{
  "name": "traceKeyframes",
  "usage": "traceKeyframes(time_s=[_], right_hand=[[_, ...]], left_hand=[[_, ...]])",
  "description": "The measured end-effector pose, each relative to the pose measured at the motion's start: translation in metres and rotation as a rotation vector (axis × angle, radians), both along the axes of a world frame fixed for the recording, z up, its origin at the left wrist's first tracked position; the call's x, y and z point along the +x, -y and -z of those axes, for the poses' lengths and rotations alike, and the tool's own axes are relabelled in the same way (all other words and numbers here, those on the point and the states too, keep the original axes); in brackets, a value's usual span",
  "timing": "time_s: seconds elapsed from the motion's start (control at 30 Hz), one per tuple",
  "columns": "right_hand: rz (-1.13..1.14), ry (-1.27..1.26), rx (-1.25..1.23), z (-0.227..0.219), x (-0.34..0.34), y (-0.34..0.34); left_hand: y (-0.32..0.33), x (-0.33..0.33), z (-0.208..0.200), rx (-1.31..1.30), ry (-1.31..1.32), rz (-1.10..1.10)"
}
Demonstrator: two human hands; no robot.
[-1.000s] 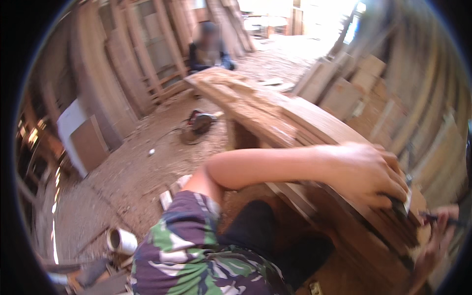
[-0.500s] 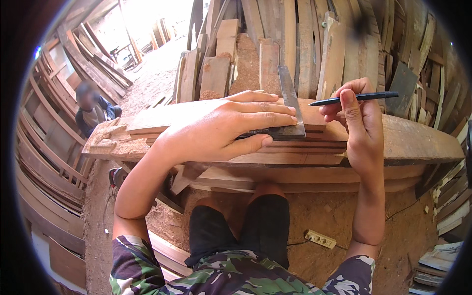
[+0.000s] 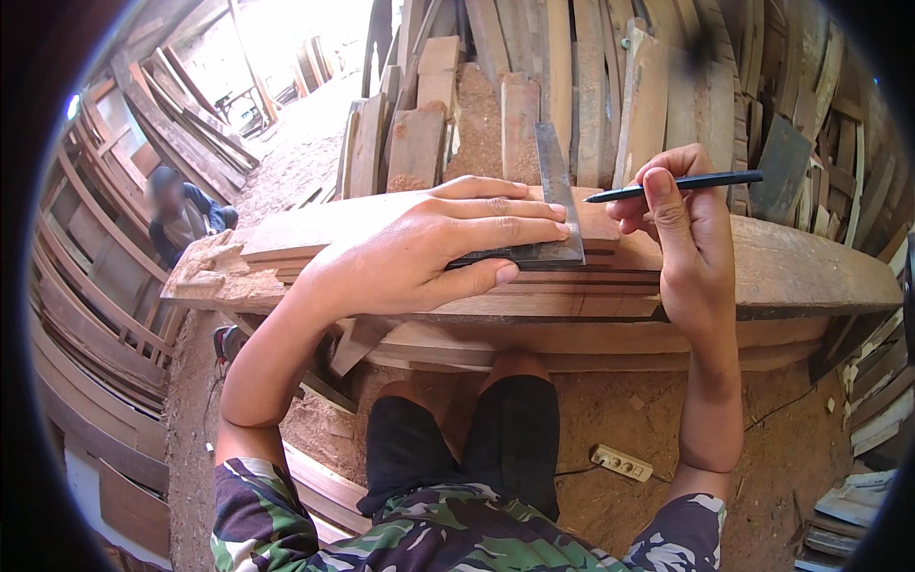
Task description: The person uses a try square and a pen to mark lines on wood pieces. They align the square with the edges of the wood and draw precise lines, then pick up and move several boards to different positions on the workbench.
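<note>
- The left hand [image 3: 448, 238] lies palm down across the stack of boards [image 3: 553, 305], its fingers stretched out straight over the metal square [image 3: 555, 172] and its thumb along the near side of the tool. This grip is flat and spread, not closed around anything.
- The square sits on the stack, partly hidden under the left hand. Its thin blade points away from the person and reaches past the far edge of the boards; its darker handle runs sideways beneath the fingers.
- The right hand [image 3: 688, 224] is raised at the right end of the stack. Its grip is closed on a dark pencil [image 3: 724, 179], pinched between thumb and fingers.
- The pencil is held nearly level, with its point to the left, just beside the blade of the square. Whether the point touches wood, I cannot tell.
- The boards lie one on another, lengthwise along the surface [image 3: 810, 262], a thick wooden plank that runs from left to right in front of the person.
- Many planks [image 3: 643, 114] lean upright beyond the surface.
- A power strip [image 3: 621, 462] rests on the floor [image 3: 705, 410] near the person's legs.
- Another person [image 3: 186, 224] crouches past the left end of the surface.
</note>
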State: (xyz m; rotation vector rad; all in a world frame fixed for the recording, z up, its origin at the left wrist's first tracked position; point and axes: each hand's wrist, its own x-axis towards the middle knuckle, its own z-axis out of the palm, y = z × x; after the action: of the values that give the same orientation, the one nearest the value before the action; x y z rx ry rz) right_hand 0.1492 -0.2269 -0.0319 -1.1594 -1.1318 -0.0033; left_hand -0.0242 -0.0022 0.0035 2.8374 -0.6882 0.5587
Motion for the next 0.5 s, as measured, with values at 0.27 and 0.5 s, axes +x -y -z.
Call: traceKeyframes(time_s=[0.27,0.5], right_hand=[[0.084,0.072,-0.083,-0.006,0.006,0.001],[0.298,0.236,-0.151,-0.008,0.018,-0.018]], left_hand=[[-0.001,0.002,0.001,-0.001,0.008,0.016],[0.000,0.000,0.000,0.013,0.018,0.007]])
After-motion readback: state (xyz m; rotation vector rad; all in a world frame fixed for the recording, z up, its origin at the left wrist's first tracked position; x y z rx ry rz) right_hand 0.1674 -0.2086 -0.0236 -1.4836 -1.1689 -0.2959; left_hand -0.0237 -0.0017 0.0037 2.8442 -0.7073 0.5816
